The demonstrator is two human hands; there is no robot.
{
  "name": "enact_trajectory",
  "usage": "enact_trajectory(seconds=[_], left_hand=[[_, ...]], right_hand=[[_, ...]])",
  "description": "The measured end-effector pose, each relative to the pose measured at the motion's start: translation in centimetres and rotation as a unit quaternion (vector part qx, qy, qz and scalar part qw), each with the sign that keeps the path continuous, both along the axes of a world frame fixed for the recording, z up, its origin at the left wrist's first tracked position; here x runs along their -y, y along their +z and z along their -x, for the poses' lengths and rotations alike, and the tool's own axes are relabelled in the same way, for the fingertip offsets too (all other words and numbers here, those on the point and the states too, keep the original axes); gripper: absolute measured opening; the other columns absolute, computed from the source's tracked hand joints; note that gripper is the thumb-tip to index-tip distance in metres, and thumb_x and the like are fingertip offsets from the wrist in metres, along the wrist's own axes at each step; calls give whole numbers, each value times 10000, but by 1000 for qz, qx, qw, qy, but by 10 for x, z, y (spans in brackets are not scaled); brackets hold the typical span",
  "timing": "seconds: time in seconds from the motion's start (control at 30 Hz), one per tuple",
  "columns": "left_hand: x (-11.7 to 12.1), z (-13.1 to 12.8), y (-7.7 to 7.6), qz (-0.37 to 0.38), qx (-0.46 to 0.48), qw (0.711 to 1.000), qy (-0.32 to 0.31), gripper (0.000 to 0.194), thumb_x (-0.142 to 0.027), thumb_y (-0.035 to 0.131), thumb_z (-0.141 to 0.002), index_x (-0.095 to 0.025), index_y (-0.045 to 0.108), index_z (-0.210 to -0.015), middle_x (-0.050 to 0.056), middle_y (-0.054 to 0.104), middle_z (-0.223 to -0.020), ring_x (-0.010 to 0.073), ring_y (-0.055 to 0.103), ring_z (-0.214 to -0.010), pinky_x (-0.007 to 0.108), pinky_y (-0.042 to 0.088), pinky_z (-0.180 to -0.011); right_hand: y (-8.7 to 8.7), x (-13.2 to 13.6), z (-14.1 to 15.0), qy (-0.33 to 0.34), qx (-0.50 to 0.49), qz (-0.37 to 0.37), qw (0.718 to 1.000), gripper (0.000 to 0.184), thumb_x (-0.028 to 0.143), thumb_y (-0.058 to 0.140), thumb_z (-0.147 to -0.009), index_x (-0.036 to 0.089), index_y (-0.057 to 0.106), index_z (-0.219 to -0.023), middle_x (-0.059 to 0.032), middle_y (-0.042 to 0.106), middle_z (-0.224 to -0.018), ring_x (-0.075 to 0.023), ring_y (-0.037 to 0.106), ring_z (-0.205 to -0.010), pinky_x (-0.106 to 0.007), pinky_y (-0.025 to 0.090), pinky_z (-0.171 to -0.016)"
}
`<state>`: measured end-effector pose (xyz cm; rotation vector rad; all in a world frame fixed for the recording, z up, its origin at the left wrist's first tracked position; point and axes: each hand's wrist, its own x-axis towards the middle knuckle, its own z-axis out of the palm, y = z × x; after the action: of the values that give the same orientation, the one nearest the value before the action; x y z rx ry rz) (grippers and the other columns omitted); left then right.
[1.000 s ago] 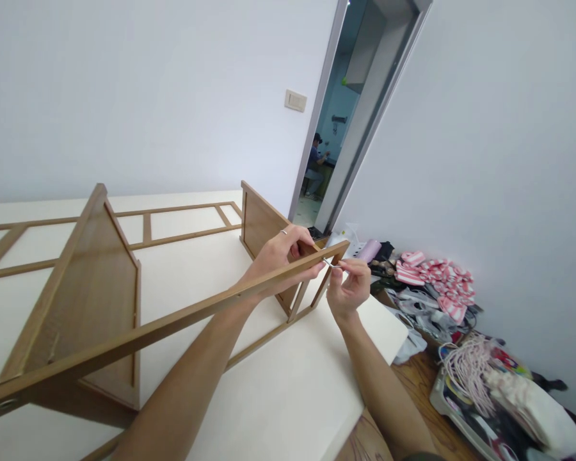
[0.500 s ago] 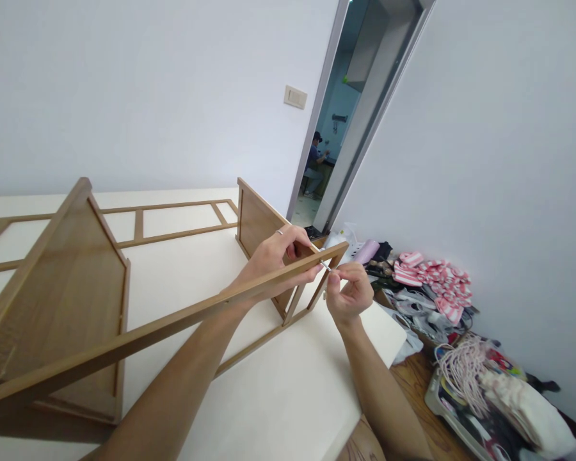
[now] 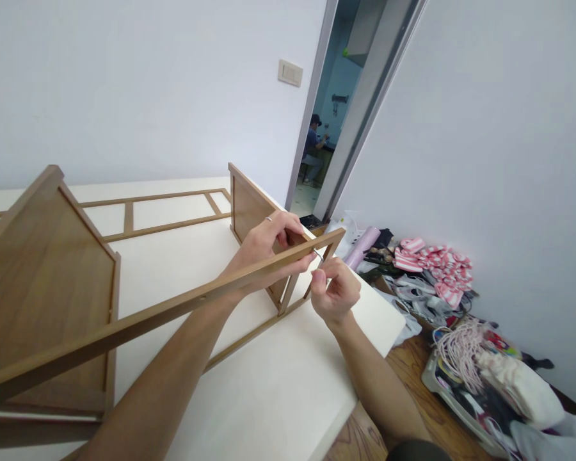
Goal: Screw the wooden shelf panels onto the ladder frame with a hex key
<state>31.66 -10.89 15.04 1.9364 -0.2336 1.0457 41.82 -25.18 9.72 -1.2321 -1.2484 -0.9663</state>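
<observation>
A wooden shelf frame (image 3: 158, 312) lies on its side, its long top rail slanting from the lower left toward the middle. My left hand (image 3: 264, 246) is closed around that rail near its far end, where a wooden shelf panel (image 3: 250, 203) meets it. Pinched in my right hand (image 3: 336, 291) is a thin metal hex key (image 3: 319, 255), its tip at the rail's side beside my left fingertips. What the tip sits in is too small to make out. A second shelf panel (image 3: 52, 269) stands upright at the left.
Under the frame is a white tabletop (image 3: 269, 390). On the wooden floor (image 3: 415, 378) at the right are a heap of striped cloth (image 3: 432, 262), plastic bags and a bin (image 3: 454, 410) with cord (image 3: 461, 355). Through the doorway, a person (image 3: 312, 150) sits in another room.
The view has shifted, so the frame and wall switch appear further left and higher. My right hand has turned the hex key to a different angle. My left hand keeps its hold on the frame.
</observation>
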Motion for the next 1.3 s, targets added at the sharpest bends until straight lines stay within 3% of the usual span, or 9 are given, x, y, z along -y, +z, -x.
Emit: enact_trajectory(seconds=[0.53,0.93,1.3], left_hand=[[1,0,-1,-3,16,1000,-2,300,-213,840,-799,-212,601,-979,27,691,-1091,115,627,-820,261,525,-747],[0,-3,-5,-19,54,998,3,293,-214,851,-796,-217,622,-978,29,695,-1075,125,643,-825,274,539,-760],[0,-3,-4,-17,44,999,7,284,-221,844,-805,-215,604,-957,32,682,-1069,127,622,-818,276,527,-745]], right_hand=[[5,7,1,5,2,53,999,337,126,624,-965,238,466,-690,71,510,-566,-84,461,-468,-242,360,-472],[3,6,-4,19,-10,42,999,351,168,613,-980,237,474,-665,64,495,-550,-93,447,-464,-256,345,-470],[6,4,10,45,-43,50,997,296,141,584,-980,229,549,-699,55,565,-575,-88,477,-453,-233,378,-460]])
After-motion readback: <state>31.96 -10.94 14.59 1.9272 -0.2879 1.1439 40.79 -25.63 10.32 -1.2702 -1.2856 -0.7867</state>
